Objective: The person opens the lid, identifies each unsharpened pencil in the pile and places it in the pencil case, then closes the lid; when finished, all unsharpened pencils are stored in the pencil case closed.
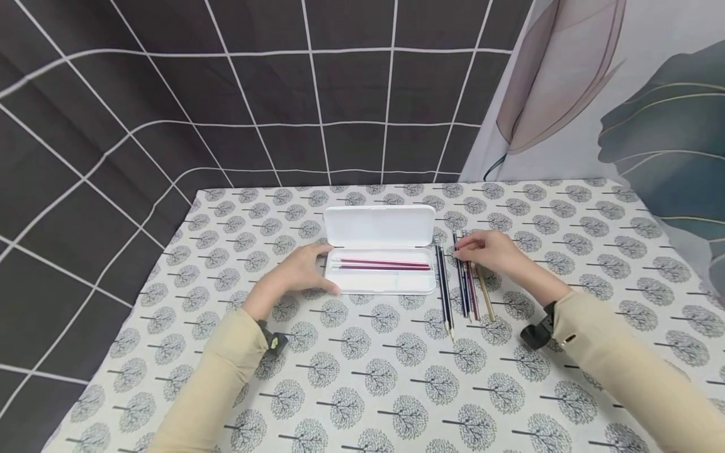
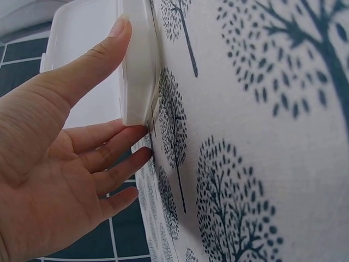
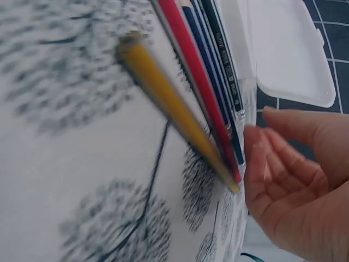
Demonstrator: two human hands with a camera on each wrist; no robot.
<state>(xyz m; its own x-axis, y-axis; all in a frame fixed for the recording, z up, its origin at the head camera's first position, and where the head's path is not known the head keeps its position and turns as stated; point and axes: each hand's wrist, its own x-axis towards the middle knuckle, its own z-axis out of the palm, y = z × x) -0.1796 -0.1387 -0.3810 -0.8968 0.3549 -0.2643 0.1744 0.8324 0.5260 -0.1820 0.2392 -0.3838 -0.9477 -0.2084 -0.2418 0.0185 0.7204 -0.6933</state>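
Observation:
A white pencil case (image 1: 391,292) lies with its lid (image 1: 379,226) raised at the back. Dark red pencils (image 1: 391,268) rest lengthwise inside. My left hand (image 1: 303,270) spans the case's left end, thumb at the front corner and index finger at the back; in the left wrist view its fingers are nearly straight against the wall. My right hand (image 1: 481,248) is over the far ends of the loose pencils right of the case. In the right wrist view, thumb and fingertips stand slightly apart beside a yellow pencil (image 3: 174,112) and a red pencil (image 3: 196,71), with nothing visible between them.
Black pencils (image 1: 444,289) lie along the case's right side, their points toward me. Dark blue pencils (image 1: 462,283) lie beside them. A tree-print cloth (image 1: 362,377) covers the table, and a dark gridded curtain (image 1: 351,88) hangs behind it.

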